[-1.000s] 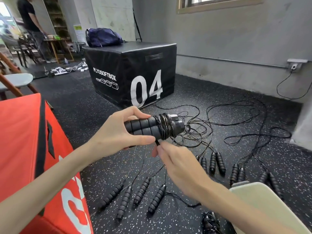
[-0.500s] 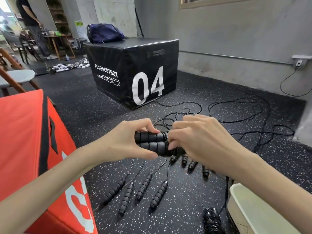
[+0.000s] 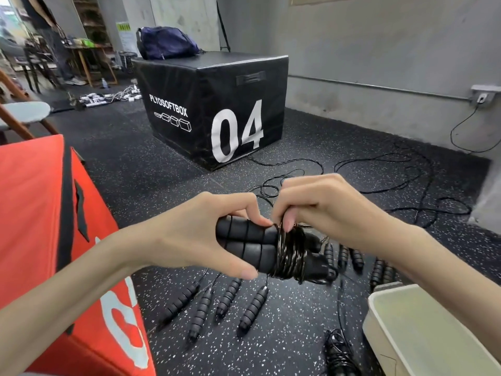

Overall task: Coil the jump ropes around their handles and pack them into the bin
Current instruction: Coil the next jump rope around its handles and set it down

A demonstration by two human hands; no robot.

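In the head view, the left hand [image 3: 200,234] gripped a pair of ribbed black foam jump-rope handles [image 3: 245,244] held side by side, fingers and thumb curled round them. The right hand [image 3: 322,210] sat just beside it, fingertips [image 3: 288,225] bent down onto the thin black cord coil [image 3: 291,252] wound round the handles near their caps, seemingly pinching the cord's end.

Judging from that, the step in hand was finishing the wrap on this rope: the coil looked nearly complete, and the next move would call for tucking the loose end under a turn so it holds, then carrying the bundle right and down to the pale plastic bin [image 3: 379,321].

Below the hands, more black ribbed handles [image 3: 227,295] lay in rows on the speckled rubber floor [image 3: 162,169], their cords [image 3: 379,175] trailing loose toward the wall, still to be coiled. A dark cord bundle [image 3: 339,354] lay just beside the bin.
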